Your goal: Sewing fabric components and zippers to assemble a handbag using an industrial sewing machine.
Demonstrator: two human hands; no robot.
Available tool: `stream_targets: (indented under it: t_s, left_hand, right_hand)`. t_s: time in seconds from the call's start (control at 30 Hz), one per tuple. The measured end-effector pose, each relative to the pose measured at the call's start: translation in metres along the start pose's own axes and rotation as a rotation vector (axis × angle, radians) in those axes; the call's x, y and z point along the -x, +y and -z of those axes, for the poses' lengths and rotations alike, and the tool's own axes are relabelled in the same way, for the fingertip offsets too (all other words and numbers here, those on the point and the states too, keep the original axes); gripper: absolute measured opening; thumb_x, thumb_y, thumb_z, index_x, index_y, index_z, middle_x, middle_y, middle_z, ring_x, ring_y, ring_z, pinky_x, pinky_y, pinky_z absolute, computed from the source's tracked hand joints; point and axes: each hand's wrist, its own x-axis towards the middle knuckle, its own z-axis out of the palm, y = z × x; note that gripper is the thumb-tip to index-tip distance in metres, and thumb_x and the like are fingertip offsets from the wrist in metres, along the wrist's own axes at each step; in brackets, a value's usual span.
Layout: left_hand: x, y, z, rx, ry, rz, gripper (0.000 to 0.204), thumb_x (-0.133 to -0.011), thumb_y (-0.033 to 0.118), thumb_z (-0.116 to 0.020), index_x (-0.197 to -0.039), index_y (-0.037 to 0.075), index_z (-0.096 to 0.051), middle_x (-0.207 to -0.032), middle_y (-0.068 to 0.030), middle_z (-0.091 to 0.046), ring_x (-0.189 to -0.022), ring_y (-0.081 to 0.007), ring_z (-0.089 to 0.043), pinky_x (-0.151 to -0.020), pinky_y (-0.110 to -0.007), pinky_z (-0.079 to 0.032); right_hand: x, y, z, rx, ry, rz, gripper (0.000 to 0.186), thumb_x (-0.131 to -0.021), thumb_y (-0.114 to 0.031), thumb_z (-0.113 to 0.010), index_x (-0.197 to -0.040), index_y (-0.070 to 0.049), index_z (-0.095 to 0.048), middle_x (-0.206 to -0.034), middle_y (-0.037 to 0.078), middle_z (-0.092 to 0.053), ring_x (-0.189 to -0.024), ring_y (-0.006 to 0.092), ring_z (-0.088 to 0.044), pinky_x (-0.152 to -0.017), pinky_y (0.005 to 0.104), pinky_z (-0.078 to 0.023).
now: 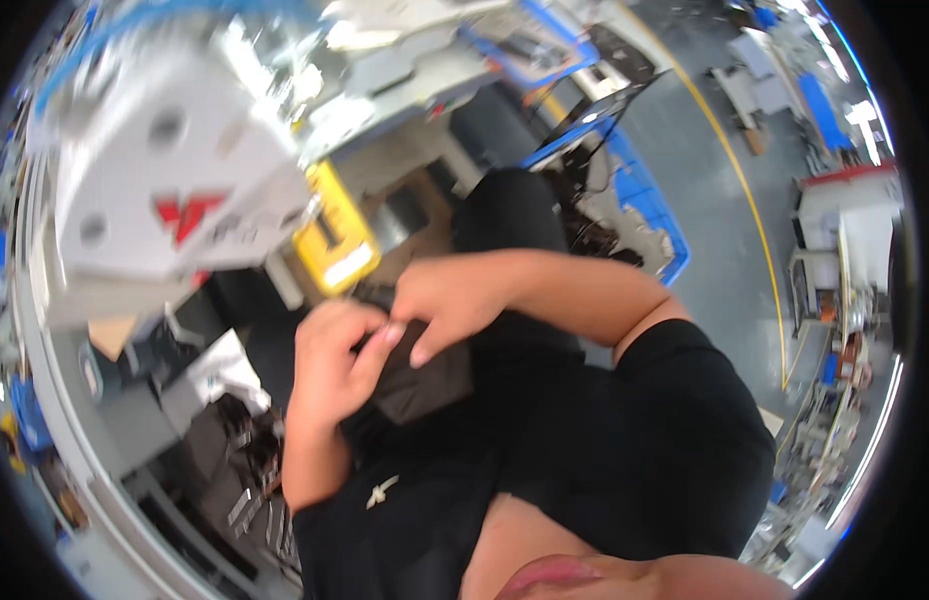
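Note:
My left hand (340, 360) and my right hand (445, 305) meet over a dark brown piece of fabric (425, 385) on my lap. Both have curled fingers gripping near its upper edge, close together; motion blur softens the exact pinch. Just beyond them is a yellow object (337, 235) with a white label. A white machine housing (155, 190) with a red emblem and round knobs or holes stands at upper left.
Blue-rimmed trays (657, 235) holding dark items are right of my legs. A grey work surface (395, 75) lies ahead. A pile of dark material (225, 460) sits at lower left. An aisle (715, 200) with a yellow line runs along the right, beside other benches (845, 250).

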Motion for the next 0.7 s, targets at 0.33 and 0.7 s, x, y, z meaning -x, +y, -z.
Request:
stream_targets:
  t_s: [0.33, 0.7]
  left_hand:
    - [0.001, -0.007, 0.013, 0.021, -0.092, 0.073, 0.025, -0.068, 0.013, -0.088, -0.079, 0.002, -0.068, -0.066, -0.0076, -0.06, -0.061, -0.0221, -0.057, -0.058, -0.034, -0.043]
    - [0.005, -0.031, 0.03, 0.026, 0.03, 0.345, 0.026, -0.078, 0.02, -0.085, -0.082, -0.001, -0.07, -0.065, -0.0068, -0.063, -0.057, -0.0103, -0.055, -0.054, -0.03, -0.044]
  right_hand:
    - [-0.004, -0.01, 0.008, 0.148, 0.009, -0.251, 0.036, -0.075, -0.027, -0.082, -0.078, 0.005, -0.066, -0.066, 0.02, -0.061, -0.061, 0.035, -0.062, -0.058, 0.0413, -0.046]
    - [0.003, 0.008, 0.017, 0.172, 0.546, -0.251, 0.036, -0.08, -0.032, -0.079, -0.096, 0.0, -0.072, -0.075, 0.014, -0.067, -0.068, 0.024, -0.062, -0.064, 0.0357, -0.048]
